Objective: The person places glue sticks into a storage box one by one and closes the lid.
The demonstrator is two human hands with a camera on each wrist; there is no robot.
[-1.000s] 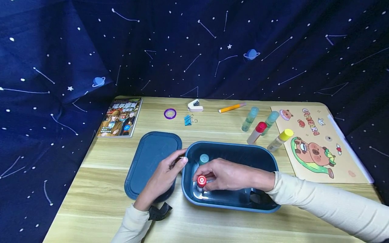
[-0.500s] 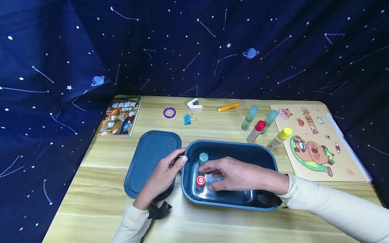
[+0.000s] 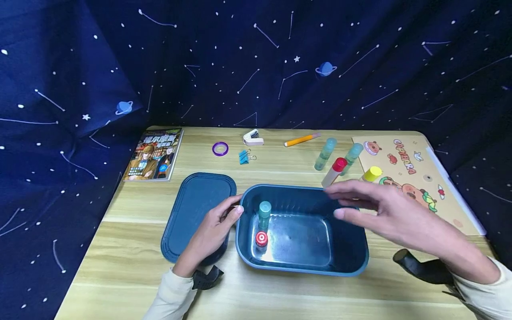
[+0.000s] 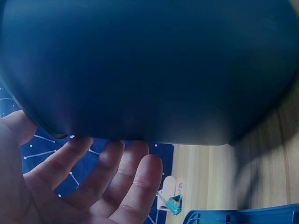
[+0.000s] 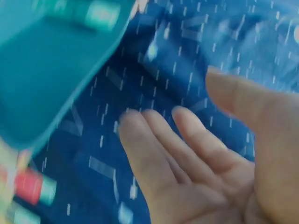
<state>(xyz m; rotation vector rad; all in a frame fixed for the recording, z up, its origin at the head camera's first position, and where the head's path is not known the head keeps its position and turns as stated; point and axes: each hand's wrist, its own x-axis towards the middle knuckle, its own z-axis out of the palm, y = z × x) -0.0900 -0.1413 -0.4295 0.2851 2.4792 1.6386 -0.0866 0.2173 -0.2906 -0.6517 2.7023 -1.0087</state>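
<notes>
Blue plastic fills most of what I see: the open storage box (image 3: 302, 231) sits in front of me on the wooden table (image 3: 280, 289), and two glue sticks stand upright in its left end, a teal-capped one (image 3: 264, 214) and just in front of it a red-capped one (image 3: 262, 240). My left hand (image 3: 210, 235) rests against the box's left rim, thumb at the edge and fingers relaxed along the outer wall, steadying it without clutching anything. My right hand (image 3: 390, 215) hovers above the box's right rim, empty, fingers spread and loose; the wrist view shows nothing in its palm.

Four more glue sticks lie on the table behind the box: a teal-capped stick (image 3: 325, 153), a red-capped stick (image 3: 334, 172), another teal-capped one (image 3: 352, 155) and a yellow-capped stick (image 3: 370, 174) partly hidden behind my fingers. The box's lid (image 3: 198, 209) lies flat to the left.

I judge the packing partly done, with two sticks in and four out. My next move calls for reaching to the nearest stick, red or yellow, and pinching it round the barrel so it can be stood upright beside the others.
</notes>
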